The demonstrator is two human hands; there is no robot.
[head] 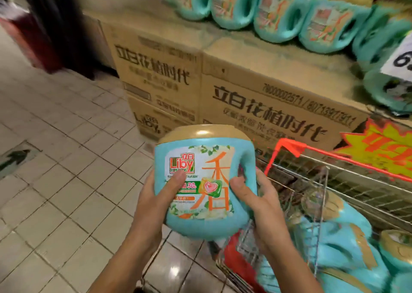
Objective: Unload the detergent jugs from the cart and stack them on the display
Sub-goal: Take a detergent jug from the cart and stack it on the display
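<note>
Both forearms reach in from the bottom of the view and meet on one teal detergent jug point(205, 159), held up between them. The left hand point(153, 194) cups the jug's left flank, with the fingers wrapped out of sight behind it and its thumb point(176, 181) laid flat across the front label. The right hand point(256, 201) clamps the other side, where the handle is moulded in. Its thumb point(240, 188) presses the front beside the handle, and the fingers curl round the back edge. So both hands are gripping, neither one spread.

The jug is in mid-air, touching nothing but the hands. It hangs over the near-left corner of the wire cart point(334, 156) and the tiled floor point(66, 181), in front of the stacked cardboard boxes point(267, 105). Its long axis runs base to cap: the base is low and toward the person, and the tan cap point(205, 133) is on top, tipped slightly away toward the boxes. The printed label faces the camera, with the handle on the person's right.

Down in the cart, lower right, more teal jugs point(330, 243) are piled together. On top of the boxes a row of jugs point(276, 18) sits side by side, blurred, handle openings showing. A white price card point(401, 58) is cut off at the right edge. A yellow and red starburst sign point(383, 152) shows beyond the cart's red rim.
</note>
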